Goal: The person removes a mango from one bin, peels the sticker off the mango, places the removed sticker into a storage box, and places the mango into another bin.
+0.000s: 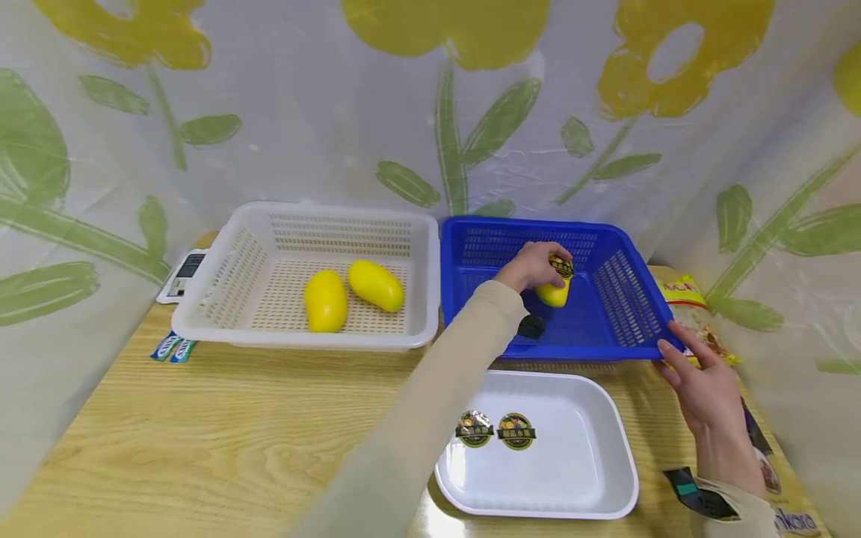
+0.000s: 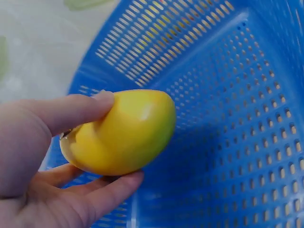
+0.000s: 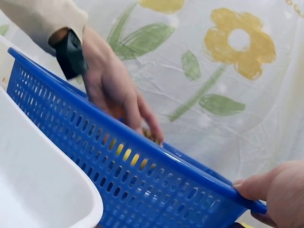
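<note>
Fingers [image 2: 114,192] of the left hand [image 1: 537,265] curl round a yellow mango [image 1: 553,297], spread just to its width, thumb opposite, down inside the blue basket [image 1: 565,353]; whether the fruit touches the basket's bottom, I can't tell. Over at the basket's near right corner, the right hand [image 1: 709,388] pinches the rim, thumb on top! Left of the basket, two more mangoes [image 1: 326,301]; on its near side, a white tray [image 1: 558,471]. Gentle, even pressure looks wise, as smooth skin could slip, and that rim hold should stop the basket sliding.
</note>
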Motion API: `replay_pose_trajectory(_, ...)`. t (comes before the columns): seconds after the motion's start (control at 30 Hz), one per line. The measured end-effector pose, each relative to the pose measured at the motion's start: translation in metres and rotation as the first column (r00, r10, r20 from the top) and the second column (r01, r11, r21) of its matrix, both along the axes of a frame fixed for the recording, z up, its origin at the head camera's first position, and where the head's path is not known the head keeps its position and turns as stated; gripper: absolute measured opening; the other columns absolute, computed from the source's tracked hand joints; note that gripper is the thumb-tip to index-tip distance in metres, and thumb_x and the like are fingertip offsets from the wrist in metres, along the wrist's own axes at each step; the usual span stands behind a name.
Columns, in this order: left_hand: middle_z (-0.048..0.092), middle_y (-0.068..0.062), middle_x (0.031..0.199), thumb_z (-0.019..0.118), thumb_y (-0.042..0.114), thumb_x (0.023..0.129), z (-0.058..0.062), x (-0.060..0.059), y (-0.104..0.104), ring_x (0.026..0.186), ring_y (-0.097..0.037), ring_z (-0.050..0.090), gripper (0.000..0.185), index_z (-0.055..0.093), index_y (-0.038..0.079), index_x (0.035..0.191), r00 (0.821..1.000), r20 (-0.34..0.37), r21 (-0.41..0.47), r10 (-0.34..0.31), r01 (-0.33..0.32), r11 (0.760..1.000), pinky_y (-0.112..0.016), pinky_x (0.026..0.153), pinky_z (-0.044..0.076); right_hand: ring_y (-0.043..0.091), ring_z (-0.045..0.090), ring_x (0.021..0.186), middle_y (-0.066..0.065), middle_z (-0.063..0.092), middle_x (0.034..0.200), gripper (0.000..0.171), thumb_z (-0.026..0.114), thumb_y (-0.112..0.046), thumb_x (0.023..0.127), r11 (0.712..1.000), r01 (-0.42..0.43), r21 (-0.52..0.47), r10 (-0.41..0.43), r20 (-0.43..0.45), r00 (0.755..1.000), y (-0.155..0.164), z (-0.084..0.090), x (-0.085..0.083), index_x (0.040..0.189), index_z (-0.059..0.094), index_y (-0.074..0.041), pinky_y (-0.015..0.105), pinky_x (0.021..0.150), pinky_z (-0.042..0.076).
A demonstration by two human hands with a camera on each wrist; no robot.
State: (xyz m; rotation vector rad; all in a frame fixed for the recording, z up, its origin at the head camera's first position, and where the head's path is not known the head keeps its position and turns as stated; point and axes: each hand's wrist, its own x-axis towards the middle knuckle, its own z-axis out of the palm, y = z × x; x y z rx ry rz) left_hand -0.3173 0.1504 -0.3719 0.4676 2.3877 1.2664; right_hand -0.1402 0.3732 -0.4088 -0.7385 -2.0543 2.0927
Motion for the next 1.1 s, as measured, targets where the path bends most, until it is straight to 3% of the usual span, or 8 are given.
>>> replay_pose_trajectory(0.27,0.047,-0.006,0.135,0.076,0.008,0.085,0.017,0.005,-0.014,0.111,-0.017,0.047,0.046,0.063,0.02,0.127,0.98,-0.143,0.095,-0.142,0.156,0.983,-0.02,0.075,0.049,-0.003,0.064,0.082,0.003,0.01,0.163,0.077,0.073,-0.03,0.086,1.0,0.015,-0.012,-0.014,0.009,1.0,0.005,-0.001,0.004,0.152,0.036,-0.017,0.015,0.068,0.054)
replay_pose_trajectory(0.53,0.052,-0.004,0.131,0.075,0.008,0.086,0.025,0.023,-0.046,0.105,-0.015,0.054,0.047,0.061,0.016,0.129,0.969,-0.141,0.293,-0.201,0.235,0.927,-0.023,0.076,0.053,-0.002,0.064,0.083,0.001,0.01,0.163,0.08,0.076,-0.03,0.084,0.998,0.017,-0.054,-0.017,0.006,1.0,0.006,-0.002,0.007,0.152,0.036,-0.018,0.016,0.068,0.055)
replay_pose_trajectory(0.7,0.049,-0.007,0.136,0.073,0.008,0.088,0.03,0.036,-0.075,0.111,-0.017,0.054,0.047,0.058,0.013,0.132,0.955,-0.186,0.356,-0.233,0.286,0.89,-0.025,0.08,0.054,-0.001,0.065,0.082,0.001,0.013,0.161,0.08,0.076,-0.03,0.084,0.998,0.009,-0.057,-0.009,-0.004,1.0,0.004,-0.001,0.007,0.152,0.036,-0.018,0.017,0.068,0.055)
replay_pose_trajectory(0.93,0.038,-0.004,0.141,0.073,0.013,0.088,0.033,0.064,-0.112,0.124,-0.015,0.036,0.047,0.058,0.017,0.133,0.948,-0.219,0.335,-0.232,0.297,0.894,-0.024,0.089,0.049,0.0,0.065,0.082,0.003,0.022,0.153,0.08,0.077,-0.028,0.083,0.997,0.001,-0.074,-0.002,-0.014,1.0,0.0,0.0,0.006,0.151,0.037,-0.018,0.018,0.068,0.055)
replay_pose_trajectory(1.1,0.036,-0.001,0.144,0.075,0.018,0.087,0.034,0.088,-0.141,0.126,-0.015,0.036,0.049,0.06,0.022,0.133,0.943,-0.237,0.306,-0.231,0.299,0.904,-0.027,0.095,0.046,0.0,0.064,0.083,0.002,0.023,0.154,0.08,0.078,-0.028,0.081,0.997,0.007,-0.078,-0.009,-0.02,1.0,-0.003,0.0,0.005,0.15,0.04,-0.019,0.017,0.067,0.055)
